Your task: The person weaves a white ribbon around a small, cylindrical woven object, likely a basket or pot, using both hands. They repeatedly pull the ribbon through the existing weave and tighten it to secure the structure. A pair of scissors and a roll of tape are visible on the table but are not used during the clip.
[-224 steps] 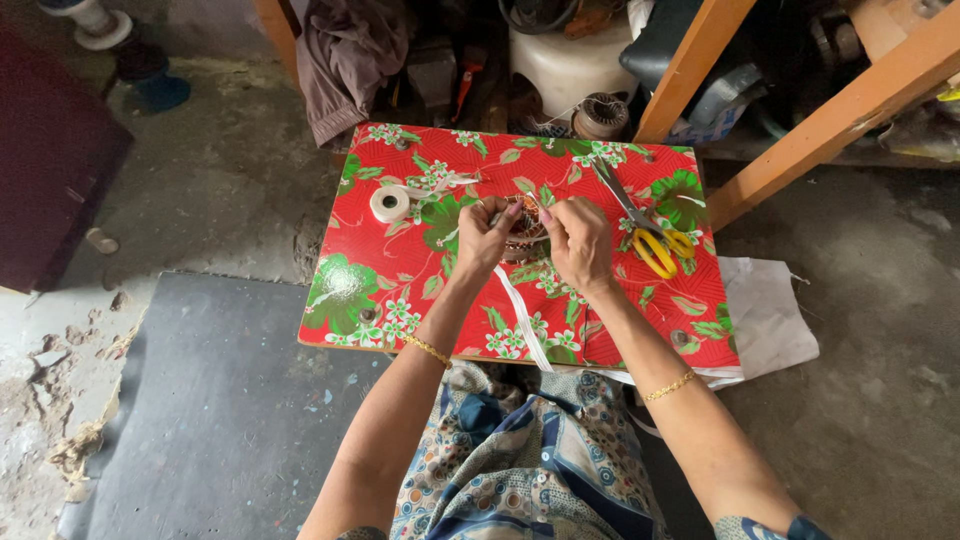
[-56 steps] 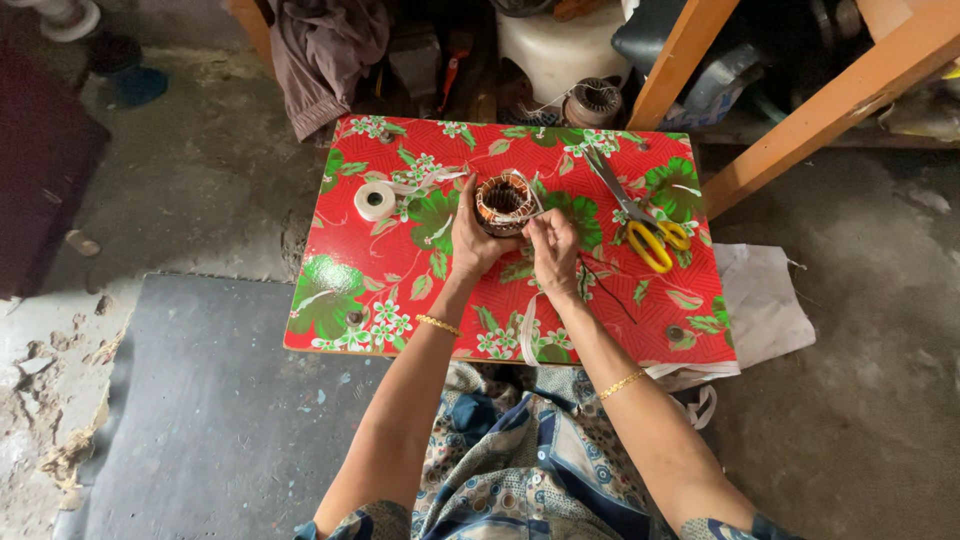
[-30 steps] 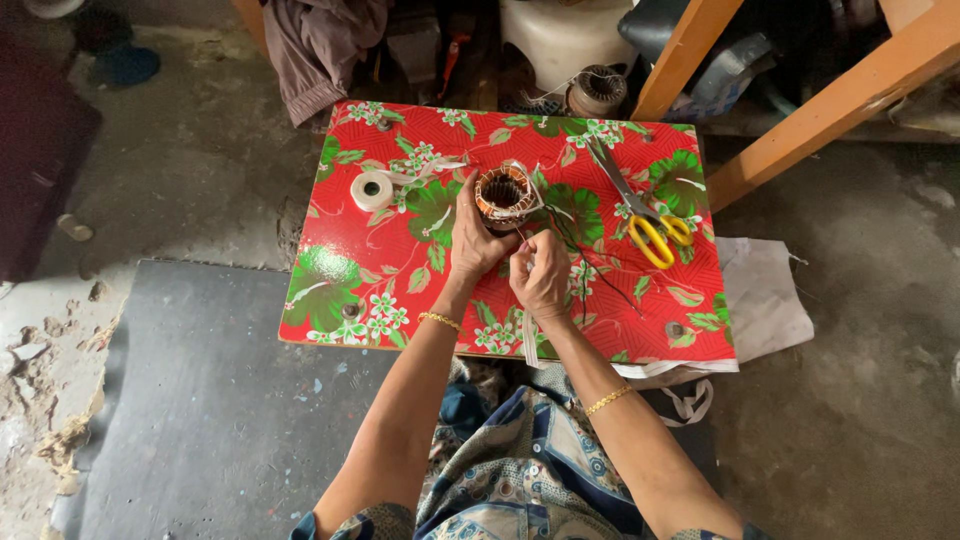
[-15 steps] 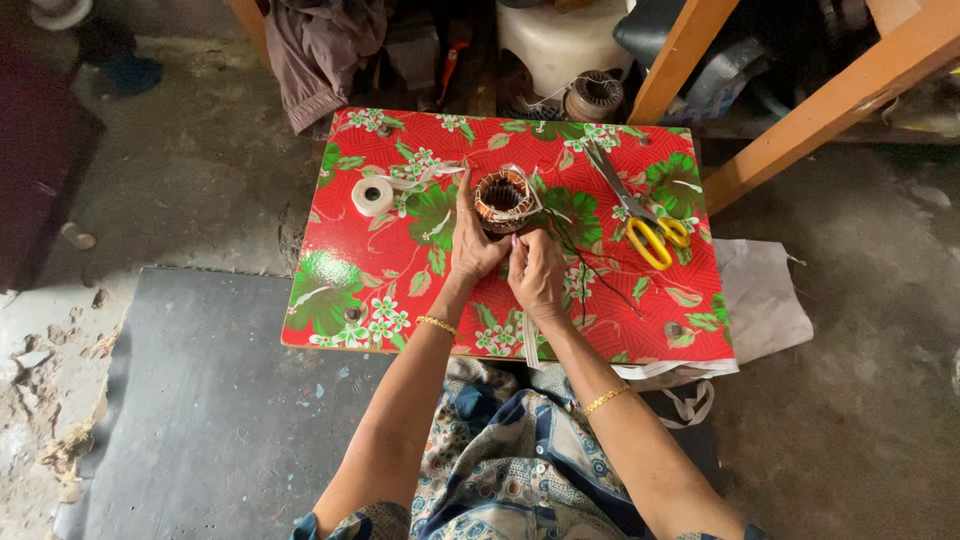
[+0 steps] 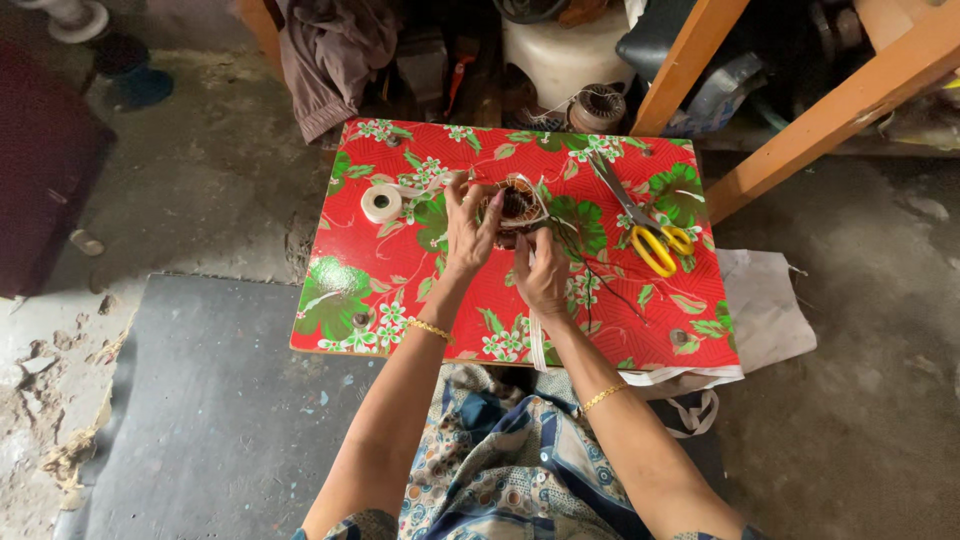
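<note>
The left hand (image 5: 468, 228) grips the round coil (image 5: 515, 203); the right hand (image 5: 543, 275), just below, pinches white tape (image 5: 536, 335)

This is a small, rough workshop, likely for repairing motor windings, set up on a bare, stained concrete floor (image 5: 200, 180) with crumbled plaster at its edge. A low counter covered in red, flower-printed oilcloth (image 5: 400, 290) carries yellow-handled scissors (image 5: 650, 235), a roll of white tape (image 5: 381, 203) and a brown copper-wire coil (image 5: 515, 205). Behind it stand orange-painted wooden beams (image 5: 840, 105), another wound copper coil (image 5: 597, 105), a white plastic stool (image 5: 560, 60) and heaped tools and rags.
</note>
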